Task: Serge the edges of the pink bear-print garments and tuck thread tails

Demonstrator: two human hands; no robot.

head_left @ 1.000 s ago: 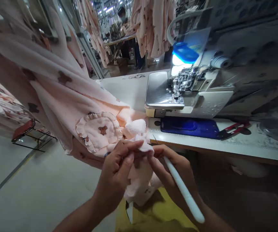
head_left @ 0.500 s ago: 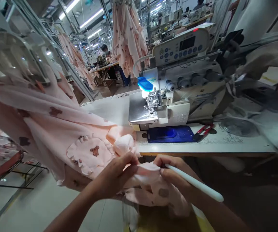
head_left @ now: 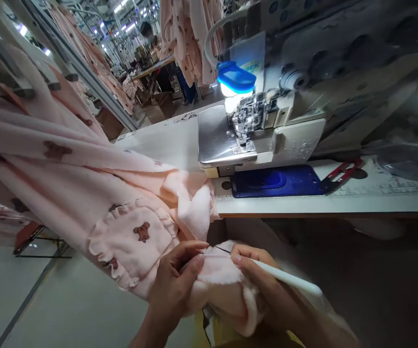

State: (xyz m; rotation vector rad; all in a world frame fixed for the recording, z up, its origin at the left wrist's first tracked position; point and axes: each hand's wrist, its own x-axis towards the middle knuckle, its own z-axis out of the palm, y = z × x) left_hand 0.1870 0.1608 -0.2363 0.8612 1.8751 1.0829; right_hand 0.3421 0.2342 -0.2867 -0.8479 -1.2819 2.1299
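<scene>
My left hand (head_left: 178, 278) pinches the edge of a pale pink fleece garment (head_left: 122, 246) printed with brown bears, which has a ruffled pocket. In my right hand (head_left: 258, 270) is a slim white-handled tool (head_left: 292, 280), its handle slanting down to the right. A thin dark shaft points left from the right fingers over the fabric, towards the left fingertips; its exact tip is hard to make out. Folds of the same cloth hang below both hands. The garment runs up to the left, where clips hold it.
Past the hands stands an overlock sewing machine (head_left: 245, 125) with a blue-topped lamp (head_left: 236, 77). On the white table edge lie a blue tray-like case (head_left: 276, 181) and red-handled snips (head_left: 343, 171). Hanging pink garments (head_left: 183, 43) and another person (head_left: 151, 38) are further back.
The view has moved nearer and lower, so the machine looks bigger. Between my hands the tool's thin dark shaft now shows above the cloth. My left hand still pinches the fabric.
</scene>
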